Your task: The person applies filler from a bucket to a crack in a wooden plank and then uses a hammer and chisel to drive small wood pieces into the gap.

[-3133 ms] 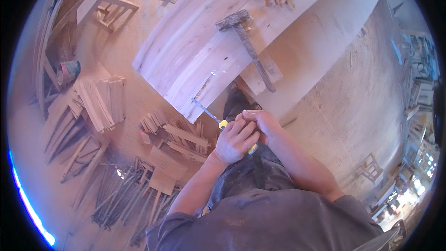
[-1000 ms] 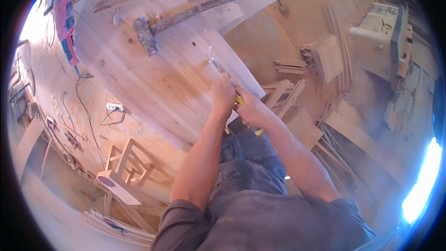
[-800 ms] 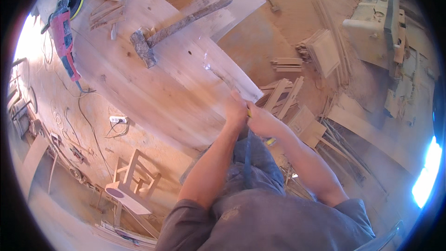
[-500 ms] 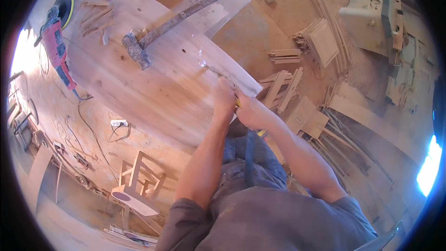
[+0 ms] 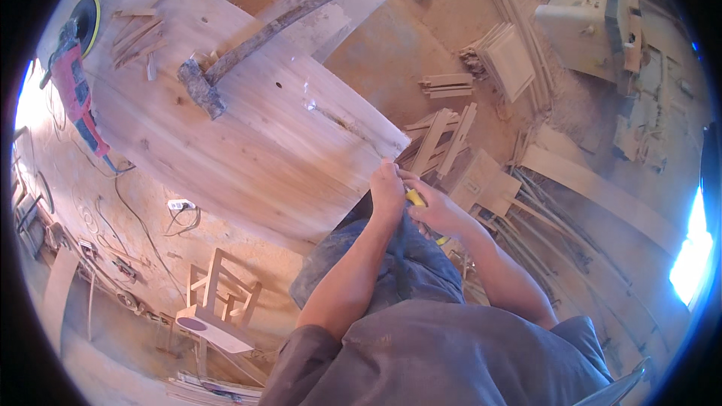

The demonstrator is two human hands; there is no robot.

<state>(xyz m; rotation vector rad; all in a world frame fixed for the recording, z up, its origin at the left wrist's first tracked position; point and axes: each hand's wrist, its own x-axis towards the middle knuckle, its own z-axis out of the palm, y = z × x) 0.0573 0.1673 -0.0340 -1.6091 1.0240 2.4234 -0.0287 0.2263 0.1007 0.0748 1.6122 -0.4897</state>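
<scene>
Both my hands are together at the near right end of a broad pale wooden slab. My right hand is closed round a hand tool with a yellow-and-dark handle; its working end is hidden, so its exact kind is unclear. Just left of it, my left hand is closed on the front part of the same tool, close to the slab's edge. A dark crack runs through the wood toward that edge, with a small shiny spot at its far end.
A worn hammer and thin wood strips lie on the slab. At the far left is a red angle polisher. A power strip and a small wooden stool are left; wood offcuts lie right.
Both hands have drawn back toward my body and slightly right with the tool, away from the crack to the slab's end. The whole view has shifted slightly left.
</scene>
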